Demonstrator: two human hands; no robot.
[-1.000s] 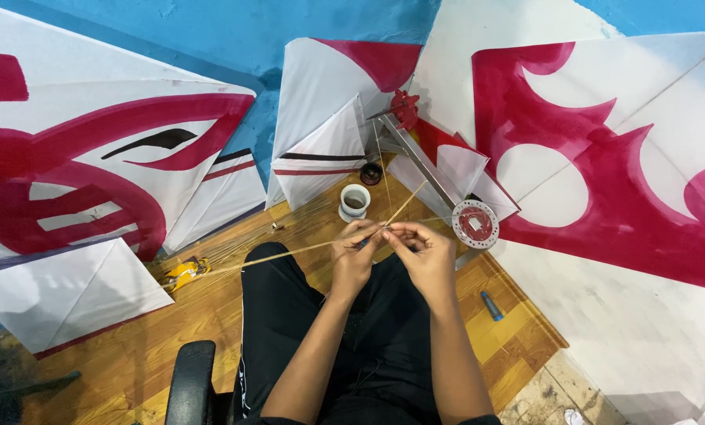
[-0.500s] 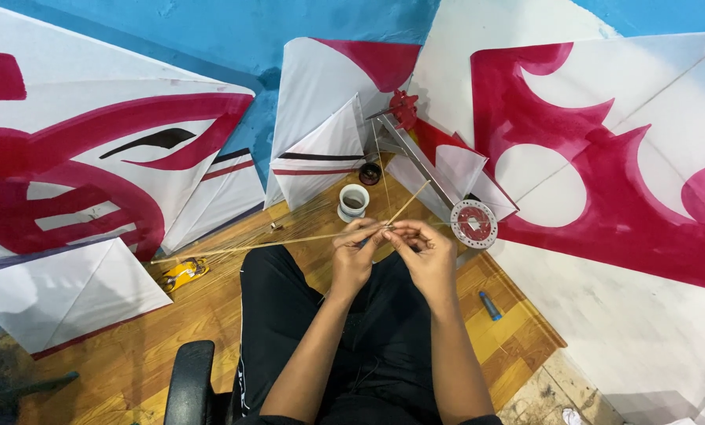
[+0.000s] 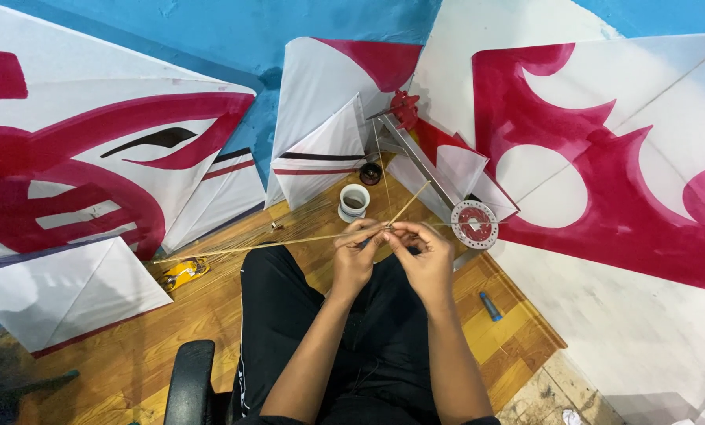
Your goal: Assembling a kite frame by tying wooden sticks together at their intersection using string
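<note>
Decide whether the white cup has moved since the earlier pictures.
No. The white cup sits where it did, just below and left of the dark pot.

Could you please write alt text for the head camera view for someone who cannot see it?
A seated person's left hand and right hand meet over their lap, pinching thin bamboo sticks where they cross. A white cup, a red-and-white spool and a blue marker lie on the wooden floor, ringed by large red-and-white kites.
</note>
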